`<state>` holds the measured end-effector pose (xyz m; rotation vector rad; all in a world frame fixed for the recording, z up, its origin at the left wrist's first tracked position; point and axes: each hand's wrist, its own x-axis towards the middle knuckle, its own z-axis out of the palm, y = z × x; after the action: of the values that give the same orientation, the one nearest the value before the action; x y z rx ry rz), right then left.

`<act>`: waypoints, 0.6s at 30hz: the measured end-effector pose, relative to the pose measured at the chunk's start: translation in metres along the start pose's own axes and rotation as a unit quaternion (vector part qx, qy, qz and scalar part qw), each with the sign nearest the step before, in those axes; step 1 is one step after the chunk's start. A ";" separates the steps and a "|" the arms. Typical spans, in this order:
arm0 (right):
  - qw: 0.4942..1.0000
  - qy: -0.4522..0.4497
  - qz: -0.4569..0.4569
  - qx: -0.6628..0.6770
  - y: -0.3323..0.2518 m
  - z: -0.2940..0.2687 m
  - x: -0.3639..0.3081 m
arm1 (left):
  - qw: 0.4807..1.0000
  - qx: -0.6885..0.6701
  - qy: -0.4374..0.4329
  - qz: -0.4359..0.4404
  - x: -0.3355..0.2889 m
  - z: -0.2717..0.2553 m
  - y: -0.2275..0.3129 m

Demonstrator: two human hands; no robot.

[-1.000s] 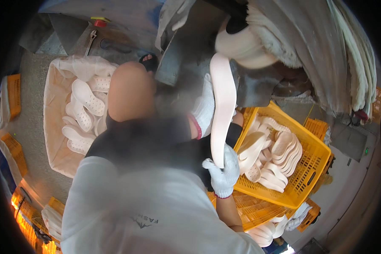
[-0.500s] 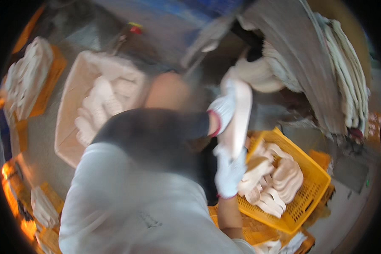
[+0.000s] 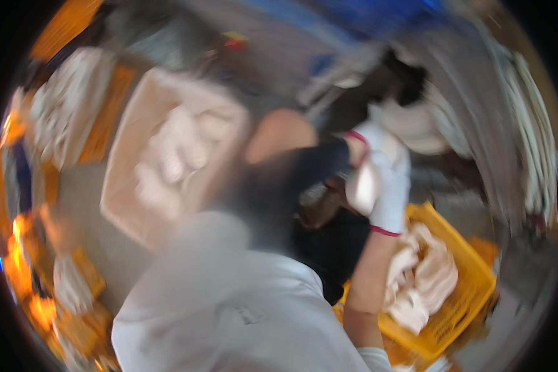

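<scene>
pale sole [image 3: 364, 188]: up between my hands, near a round pale wheel [image 3: 418, 127], short of the yellow crate [image 3: 468, 304]. my guess: light, springy foam, bends before it breaks, perhaps a bit slick; best held at the edges, near both ends. right hand [image 3: 392, 186] closed on it; left hand [image 3: 372, 137] partly covered, grip can't be told. blur smears the outlines; much of the sole hidden.
</scene>
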<state>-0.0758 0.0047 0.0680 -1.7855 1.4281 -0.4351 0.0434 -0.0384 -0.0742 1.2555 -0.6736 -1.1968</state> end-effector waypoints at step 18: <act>0.981 0.178 -0.051 0.050 -0.025 0.018 0.018 | 0.875 -0.405 -0.052 -0.260 0.025 -0.007 -0.033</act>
<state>-0.0418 -0.0045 0.0715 -1.7652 1.5266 -0.9014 0.0466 -0.0552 -0.1125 0.6515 0.1498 -1.7504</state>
